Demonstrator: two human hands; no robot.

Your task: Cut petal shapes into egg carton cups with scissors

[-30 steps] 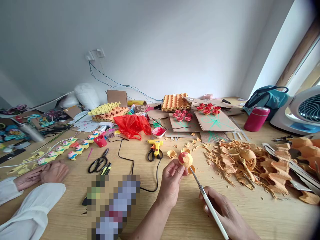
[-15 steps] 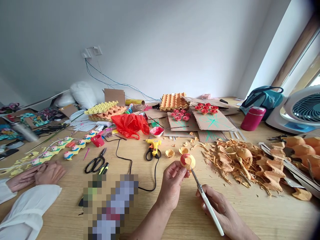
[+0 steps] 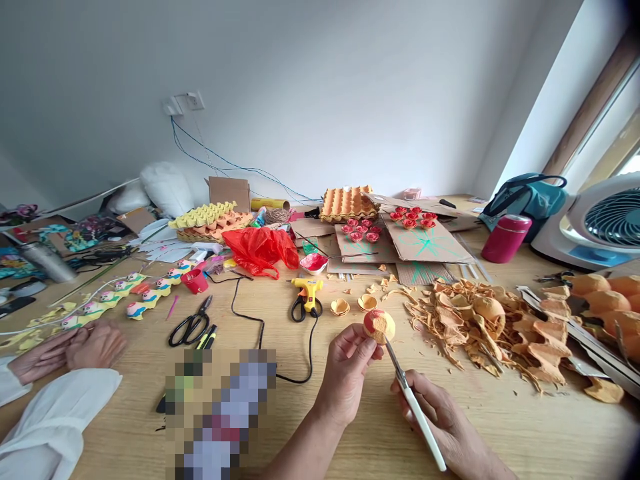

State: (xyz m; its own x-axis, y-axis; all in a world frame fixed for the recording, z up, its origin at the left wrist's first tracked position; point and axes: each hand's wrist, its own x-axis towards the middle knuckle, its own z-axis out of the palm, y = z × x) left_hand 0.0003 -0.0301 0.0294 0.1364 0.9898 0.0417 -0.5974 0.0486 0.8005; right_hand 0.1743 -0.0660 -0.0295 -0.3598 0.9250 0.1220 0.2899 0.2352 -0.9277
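Observation:
Pinched between the thumb and fingers of my left hand is an egg-carton cup, orange with red and pale yellow patches. My right hand grips white-handled scissors, whose blades point up and left and touch the cup's lower right edge. Just beyond the cup, two small petal-edged carton cups, one on the left and one on the right, rest on the table. A yellow glue gun lies behind my left hand, close to a second pair of scissors with black handles.
Orange carton scraps are heaped at right. Cardboard sheets with red flowers, a red paint bowl and a red plastic bag lie behind. Another person's hands rest at left by painted carton strips. A black cord crosses the table.
The cup in my left hand has shifted slightly right and turned a little. The scissors stay at its lower edge. The other person's hands moved slightly left.

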